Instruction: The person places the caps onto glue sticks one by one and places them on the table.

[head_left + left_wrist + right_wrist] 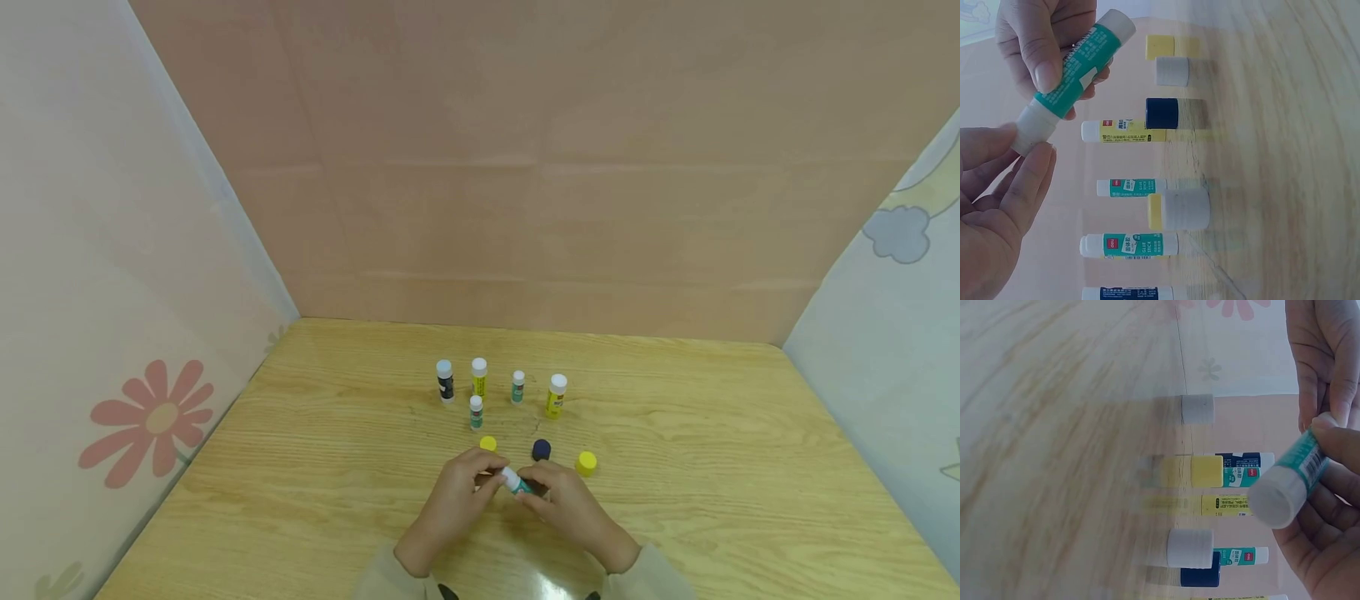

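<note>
A green-and-white glue stick (pixel 522 486) is held between both hands, tilted, above the near part of the table. My left hand (pixel 459 490) pinches its white cap (pixel 1036 127) between thumb and fingers. My right hand (pixel 567 502) grips the green body, thumb on the label in the left wrist view. The bare white base end (pixel 1277 499) faces the right wrist camera. Just beyond the hands lie a yellow cap (pixel 488 443), a navy cap (pixel 542 450) and another yellow cap (pixel 587 463). White caps (pixel 1186 209) also show in the wrist views, hidden behind the hands from above.
Farther back stand several upright glue sticks: a navy one (pixel 446 387), a yellow one (pixel 479 382), two small green ones (pixel 518 390) and another yellow one (pixel 555 402). The wooden table (pixel 300 467) meets a brownish-pink back wall covering (pixel 540 208), with patterned sheets at both sides.
</note>
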